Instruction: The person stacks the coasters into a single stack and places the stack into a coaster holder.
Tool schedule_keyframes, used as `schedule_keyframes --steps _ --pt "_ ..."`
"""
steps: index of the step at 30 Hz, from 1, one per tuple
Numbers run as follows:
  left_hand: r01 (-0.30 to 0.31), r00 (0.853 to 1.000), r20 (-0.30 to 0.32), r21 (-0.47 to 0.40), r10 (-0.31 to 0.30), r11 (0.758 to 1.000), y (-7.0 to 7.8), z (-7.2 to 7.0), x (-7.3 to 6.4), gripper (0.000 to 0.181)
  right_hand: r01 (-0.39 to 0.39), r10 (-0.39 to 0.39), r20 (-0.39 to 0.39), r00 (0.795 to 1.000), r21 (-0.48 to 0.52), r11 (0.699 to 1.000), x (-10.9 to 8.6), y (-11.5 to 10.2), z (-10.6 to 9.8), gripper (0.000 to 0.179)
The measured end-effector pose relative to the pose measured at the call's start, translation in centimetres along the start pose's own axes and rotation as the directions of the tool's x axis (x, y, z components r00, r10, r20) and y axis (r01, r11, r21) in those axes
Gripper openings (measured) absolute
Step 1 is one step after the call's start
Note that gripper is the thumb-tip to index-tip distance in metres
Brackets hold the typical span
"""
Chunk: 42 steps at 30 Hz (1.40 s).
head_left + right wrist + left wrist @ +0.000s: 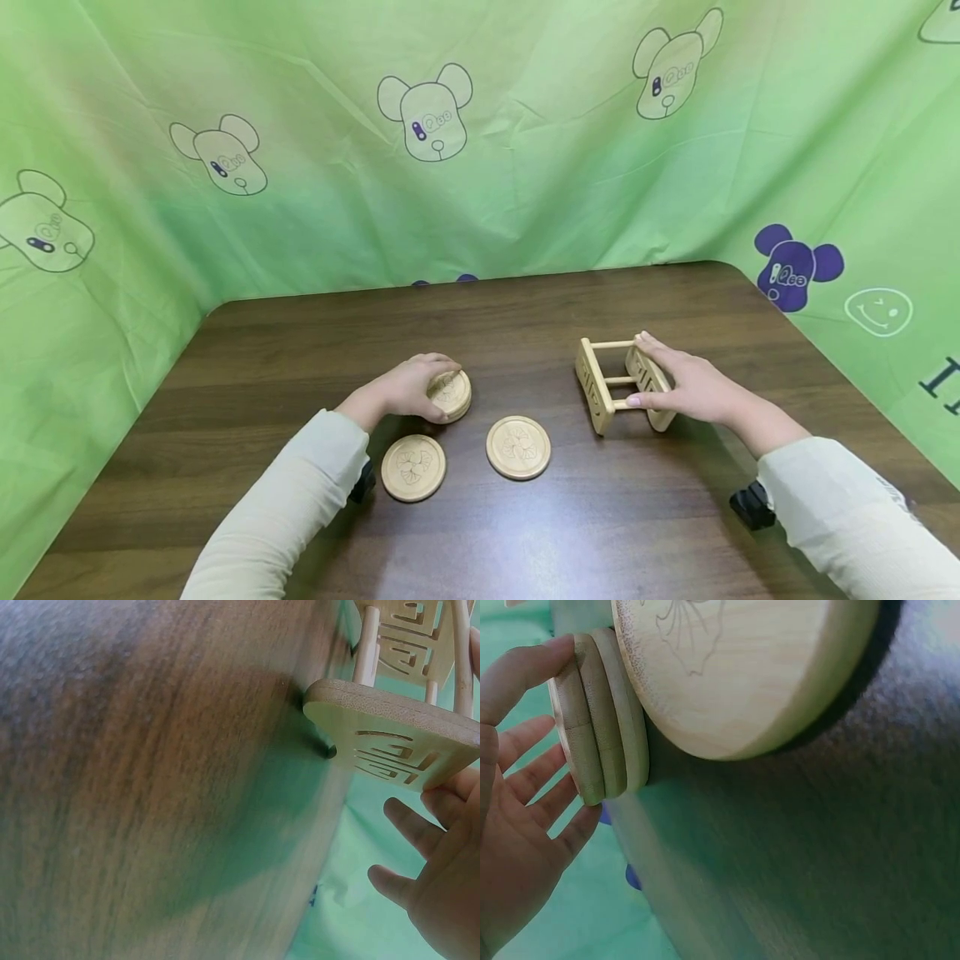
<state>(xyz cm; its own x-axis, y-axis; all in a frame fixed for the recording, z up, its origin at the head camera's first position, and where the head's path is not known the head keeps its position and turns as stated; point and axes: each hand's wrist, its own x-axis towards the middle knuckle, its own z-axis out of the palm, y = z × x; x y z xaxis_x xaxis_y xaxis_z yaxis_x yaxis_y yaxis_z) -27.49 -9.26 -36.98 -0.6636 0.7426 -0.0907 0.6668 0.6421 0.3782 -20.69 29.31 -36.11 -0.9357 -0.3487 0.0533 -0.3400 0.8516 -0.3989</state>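
My left hand (414,385) holds a small stack of round wooden coasters (452,393) by its edges. In the left wrist view, three layers show in the stack (600,720), with the thumb on one side and fingertips along the other. Two single coasters lie flat nearby, one (413,468) by the left wrist and another (518,447) farther right, both engraved with leaves. My right hand (693,387) grips a wooden coaster rack (596,387) by its right side panel, thumb at the near rod. Cut-out patterned panels and round rods form the rack (397,735).
A dark wood-grain table (300,342) carries everything. Behind it and at both sides hangs a green curtain (315,225) printed with bear heads. Black wrist devices (752,506) sit under the sleeves, close over the tabletop.
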Motion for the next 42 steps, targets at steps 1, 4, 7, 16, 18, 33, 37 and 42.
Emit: schedule_keyframes --steps 1,4,7,16,18,33,37,42 --pt "0.002 1.000 0.002 -0.001 -0.002 1.000 0.0 0.0 0.0 0.070 0.000 0.000 0.001 1.000 0.000 1.000 0.0 0.0 0.0 0.089" --pt "0.003 1.000 0.007 0.008 -0.004 1.000 -0.1 0.0 0.0 0.070 0.000 0.000 0.006 1.000 0.001 1.000 0.0 -0.1 0.0 0.089" --pt "0.004 1.000 0.008 0.008 -0.004 1.000 -0.1 0.0 0.1 0.070 -0.006 0.005 0.013 1.000 0.005 1.000 0.0 -0.2 -0.1 0.089" --pt "0.009 1.000 0.021 0.002 -0.009 1.000 0.2 -0.3 0.0 0.071 -0.002 0.002 0.004 1.000 0.004 1.000 0.0 -0.2 -0.2 0.089" --pt "0.011 1.000 0.014 -0.005 -0.011 1.000 0.2 -0.4 -0.1 0.072 -0.001 0.001 0.002 1.000 0.005 1.000 0.0 -0.2 -0.2 0.089" --pt "-0.031 0.996 -0.084 -0.043 0.028 0.999 0.3 -0.7 -3.2 0.073 0.003 -0.003 -0.001 1.000 -0.009 1.000 0.0 0.0 -0.2 0.089" --pt "-0.025 0.997 -0.079 -0.044 0.022 0.999 0.4 -0.4 -4.4 0.071 0.005 -0.005 0.004 1.000 -0.004 1.000 0.0 -0.1 -0.1 0.089" --pt "-0.029 0.997 -0.079 -0.044 0.025 0.999 0.6 0.0 -5.8 0.070 0.001 -0.001 0.004 1.000 0.006 1.000 -0.1 -0.1 -0.1 0.089"
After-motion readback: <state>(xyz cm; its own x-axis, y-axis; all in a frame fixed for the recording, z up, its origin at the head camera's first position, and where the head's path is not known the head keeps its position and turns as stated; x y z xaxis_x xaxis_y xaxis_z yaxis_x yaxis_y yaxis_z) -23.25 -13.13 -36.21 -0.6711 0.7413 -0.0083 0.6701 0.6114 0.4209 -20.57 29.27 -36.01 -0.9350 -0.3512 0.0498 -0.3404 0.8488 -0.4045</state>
